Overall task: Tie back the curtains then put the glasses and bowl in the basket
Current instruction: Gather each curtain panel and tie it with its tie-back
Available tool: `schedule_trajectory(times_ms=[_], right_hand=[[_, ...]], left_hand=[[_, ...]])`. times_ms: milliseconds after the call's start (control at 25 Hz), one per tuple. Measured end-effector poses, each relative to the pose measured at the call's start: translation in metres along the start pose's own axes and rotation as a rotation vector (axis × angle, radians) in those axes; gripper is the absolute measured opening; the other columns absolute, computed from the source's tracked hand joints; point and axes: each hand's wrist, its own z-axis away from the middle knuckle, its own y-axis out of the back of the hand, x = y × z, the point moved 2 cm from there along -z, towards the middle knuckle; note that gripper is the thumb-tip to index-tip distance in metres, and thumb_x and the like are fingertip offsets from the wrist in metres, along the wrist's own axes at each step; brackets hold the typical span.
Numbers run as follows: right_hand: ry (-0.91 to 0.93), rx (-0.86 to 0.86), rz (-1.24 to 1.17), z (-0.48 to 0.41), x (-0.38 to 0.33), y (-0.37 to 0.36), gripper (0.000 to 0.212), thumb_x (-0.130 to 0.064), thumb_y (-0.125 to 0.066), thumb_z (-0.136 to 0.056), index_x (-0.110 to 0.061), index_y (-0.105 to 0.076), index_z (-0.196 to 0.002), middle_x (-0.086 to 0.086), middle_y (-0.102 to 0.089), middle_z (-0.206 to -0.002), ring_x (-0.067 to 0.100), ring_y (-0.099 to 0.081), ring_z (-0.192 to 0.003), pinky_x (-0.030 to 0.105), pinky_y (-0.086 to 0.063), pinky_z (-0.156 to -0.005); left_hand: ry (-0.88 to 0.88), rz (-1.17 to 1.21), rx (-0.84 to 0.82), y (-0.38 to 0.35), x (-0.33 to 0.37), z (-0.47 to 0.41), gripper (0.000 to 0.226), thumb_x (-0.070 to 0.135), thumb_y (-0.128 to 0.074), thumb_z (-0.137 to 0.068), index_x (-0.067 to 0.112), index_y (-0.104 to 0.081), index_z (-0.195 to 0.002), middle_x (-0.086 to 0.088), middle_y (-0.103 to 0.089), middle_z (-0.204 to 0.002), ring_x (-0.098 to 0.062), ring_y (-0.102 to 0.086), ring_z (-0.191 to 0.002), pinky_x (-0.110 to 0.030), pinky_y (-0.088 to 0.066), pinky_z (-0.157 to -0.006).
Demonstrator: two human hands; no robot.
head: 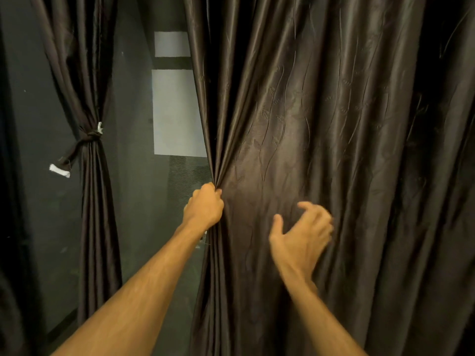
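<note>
A dark brown curtain (334, 124) hangs loose over the right two thirds of the view. My left hand (204, 208) grips its gathered left edge at about waist height. My right hand (303, 235) hovers just in front of the same curtain's folds, fingers spread and lightly curved, holding nothing; it is blurred. At the left, a second dark curtain (90, 214) is bunched and bound by a knotted tie-back (88, 138) with white ends. No glasses, bowl or basket are in view.
Between the two curtains a dark window pane with mesh (144, 176) shows pale rectangles (177, 111) behind it. The sill or floor edge runs low at the left.
</note>
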Motion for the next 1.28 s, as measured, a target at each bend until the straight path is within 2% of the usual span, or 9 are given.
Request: schedule_trajectory(times_ms=[160,280,360,560,720,840,920,1120,1280], right_hand=[[-0.329,0.029,0.039,-0.015,0.052,0.012,0.087,-0.048,-0.08,-0.071,-0.012,-0.038,-0.138,0.016,-0.042,-0.141,0.04,-0.043,-0.122,0.052,-0.034,-0.098],[-0.451,-0.272,-0.187,-0.025,0.063,0.001,0.098,-0.058,-0.073,-0.077,-0.016,-0.024,-0.151,0.016,-0.044,-0.148,0.035,-0.036,-0.137,0.049,-0.025,-0.114],[-0.485,-0.47,-0.338,-0.03,0.051,-0.009,0.093,-0.054,-0.069,-0.083,-0.02,-0.021,-0.154,0.015,-0.045,-0.148,0.034,-0.039,-0.138,0.044,-0.03,-0.114],[-0.303,-0.572,-0.208,-0.018,0.007,-0.023,0.05,-0.021,-0.044,-0.102,-0.021,-0.036,-0.151,0.02,-0.06,-0.131,0.038,-0.051,-0.124,0.038,-0.043,-0.099],[-0.031,-0.688,-0.085,0.007,-0.023,-0.032,0.066,-0.008,-0.04,-0.1,-0.018,-0.012,-0.158,0.017,-0.064,-0.125,0.035,-0.061,-0.112,0.041,-0.047,-0.087],[0.083,-0.75,-0.152,0.016,-0.035,-0.041,0.067,-0.01,-0.044,-0.099,-0.016,-0.012,-0.158,0.01,-0.054,-0.142,0.024,-0.06,-0.119,0.036,-0.047,-0.093],[0.107,-0.756,-0.144,0.016,-0.038,-0.044,0.063,-0.013,-0.041,-0.101,-0.016,-0.014,-0.157,0.009,-0.048,-0.148,0.021,-0.056,-0.125,0.032,-0.045,-0.097],[0.131,-0.775,-0.059,0.016,-0.039,-0.045,0.073,-0.011,-0.039,-0.102,-0.015,0.009,-0.157,0.008,-0.041,-0.154,0.023,-0.061,-0.118,0.033,-0.048,-0.092],[0.143,-0.8,-0.019,0.018,-0.041,-0.043,0.072,-0.01,-0.037,-0.102,-0.01,0.012,-0.156,0.01,-0.031,-0.159,0.025,-0.061,-0.118,0.034,-0.048,-0.092]], left_hand=[[0.031,-0.016,0.019,-0.005,0.004,-0.001,0.025,0.025,-0.036,-0.103,0.005,-0.051,-0.104,-0.021,-0.056,-0.116,-0.04,-0.054,-0.104,-0.044,-0.044,-0.086],[0.045,-0.01,0.017,-0.011,0.012,-0.002,0.028,0.026,-0.036,-0.102,0.003,-0.052,-0.11,-0.022,-0.055,-0.118,-0.041,-0.054,-0.106,-0.044,-0.045,-0.087],[0.035,-0.007,0.015,-0.018,0.019,-0.002,0.028,0.025,-0.035,-0.102,0.004,-0.051,-0.11,-0.022,-0.055,-0.119,-0.041,-0.053,-0.106,-0.044,-0.045,-0.087],[0.005,-0.032,0.03,-0.03,0.037,0.003,0.025,0.021,-0.034,-0.101,0.005,-0.051,-0.111,-0.02,-0.056,-0.119,-0.039,-0.054,-0.108,-0.046,-0.046,-0.091],[0.01,-0.037,0.017,-0.034,0.046,0.004,0.021,0.017,-0.038,-0.099,0.005,-0.051,-0.11,-0.02,-0.056,-0.121,-0.038,-0.054,-0.11,-0.042,-0.043,-0.087],[-0.004,-0.017,-0.033,-0.034,0.051,0.006,0.013,0.018,-0.041,-0.098,0.008,-0.048,-0.101,-0.02,-0.055,-0.121,-0.039,-0.053,-0.11,-0.041,-0.04,-0.083],[-0.017,0.014,-0.076,-0.033,0.05,0.002,0.012,0.021,-0.042,-0.098,0.01,-0.046,-0.097,-0.02,-0.055,-0.12,-0.04,-0.053,-0.108,-0.041,-0.042,-0.084],[-0.024,0.181,-0.158,-0.031,0.045,-0.002,0.018,0.022,-0.039,-0.096,0.013,-0.046,-0.082,-0.021,-0.058,-0.11,-0.039,-0.058,-0.096,-0.039,-0.046,-0.072],[-0.075,0.114,-0.232,-0.027,0.043,-0.002,0.014,0.016,-0.04,-0.096,0.004,-0.048,-0.098,-0.021,-0.058,-0.107,-0.033,-0.056,-0.081,-0.039,-0.048,-0.066]])
